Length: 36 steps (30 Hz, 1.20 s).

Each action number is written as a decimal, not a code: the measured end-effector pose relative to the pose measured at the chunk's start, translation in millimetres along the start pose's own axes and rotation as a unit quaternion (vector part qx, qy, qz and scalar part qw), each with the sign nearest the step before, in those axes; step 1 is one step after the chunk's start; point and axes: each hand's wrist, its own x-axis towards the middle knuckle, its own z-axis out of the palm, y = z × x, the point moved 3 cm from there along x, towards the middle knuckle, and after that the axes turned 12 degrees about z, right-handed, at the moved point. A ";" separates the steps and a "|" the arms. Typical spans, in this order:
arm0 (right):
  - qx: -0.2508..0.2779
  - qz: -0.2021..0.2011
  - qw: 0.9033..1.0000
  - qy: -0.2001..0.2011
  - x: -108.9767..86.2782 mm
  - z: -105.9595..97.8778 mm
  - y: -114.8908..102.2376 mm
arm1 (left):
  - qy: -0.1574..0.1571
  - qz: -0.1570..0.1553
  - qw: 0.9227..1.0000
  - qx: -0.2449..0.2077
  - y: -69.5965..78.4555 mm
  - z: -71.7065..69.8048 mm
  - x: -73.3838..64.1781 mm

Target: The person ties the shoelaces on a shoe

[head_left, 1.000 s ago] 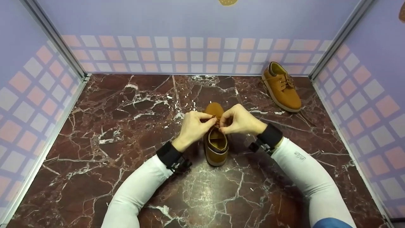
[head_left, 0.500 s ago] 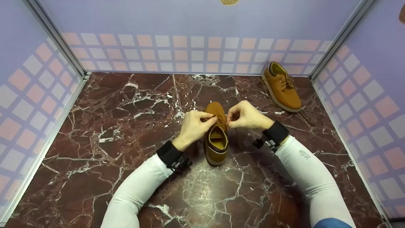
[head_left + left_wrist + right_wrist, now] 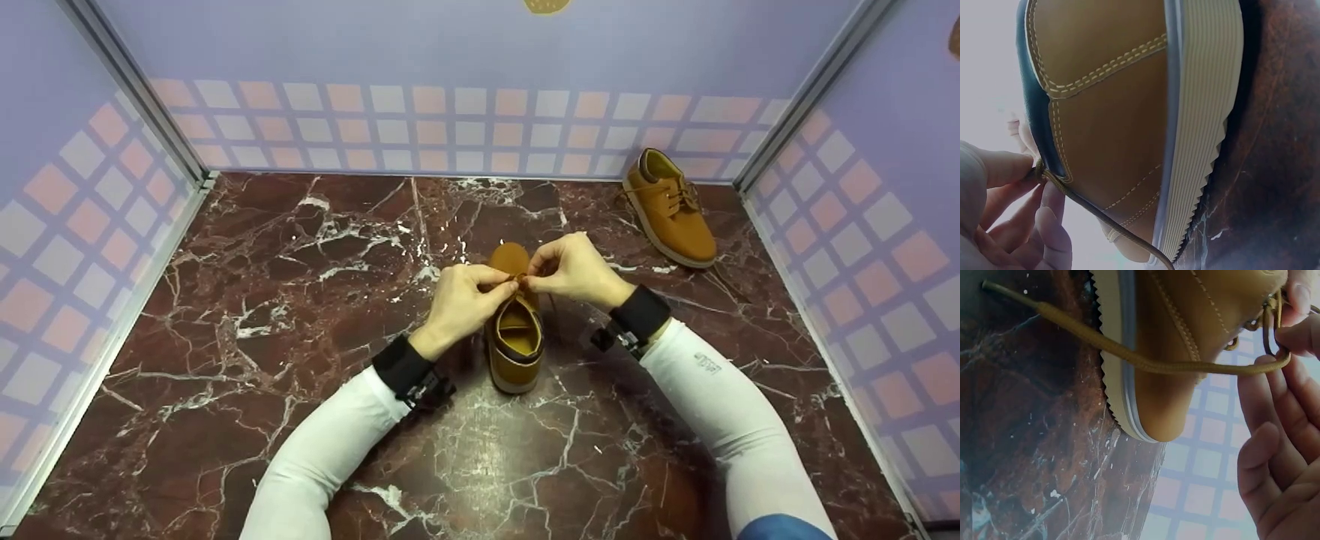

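A tan lace-up shoe point(image 3: 514, 373) with a dark padded collar and yellow lining stands upright on the marbled surface, toe pointing away. Above its tongue, my left hand point(image 3: 461, 302) pinches the shoelace between thumb and index finger. In the left wrist view, one brown lace end point(image 3: 1109, 221) runs from those fingers down across the shoe's side. My right hand point(image 3: 577, 271) meets the left over the eyelets and pinches the lace too. The right wrist view shows a loop at its fingertips and a free lace end point(image 3: 1095, 338) with a hard tip, trailing past the sole.
A matching tan shoe point(image 3: 675, 221), laces threaded, stands by the back wall at the right, with a loose lace on the surface beside it. Lilac walls with pink and white squares point(image 3: 431, 129) enclose the marbled surface point(image 3: 300, 315) at the back and both sides.
My right hand drew away to the right from the shoe, then came back to the left hand at the lace. The left hand and both shoes stay in place.
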 end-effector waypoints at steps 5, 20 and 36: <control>-0.015 -0.011 1.000 0.004 0.8 3.0 1.2 | -0.001 0.011 1.000 -0.007 -1.5 0.7 -0.1; -0.060 -0.098 0.993 -0.007 2.9 12.7 1.1 | -0.015 0.034 0.999 0.002 -3.9 2.0 -0.2; 0.316 0.235 0.888 -0.238 -2.6 11.0 17.0 | -0.031 0.044 0.998 0.022 -0.5 2.4 0.2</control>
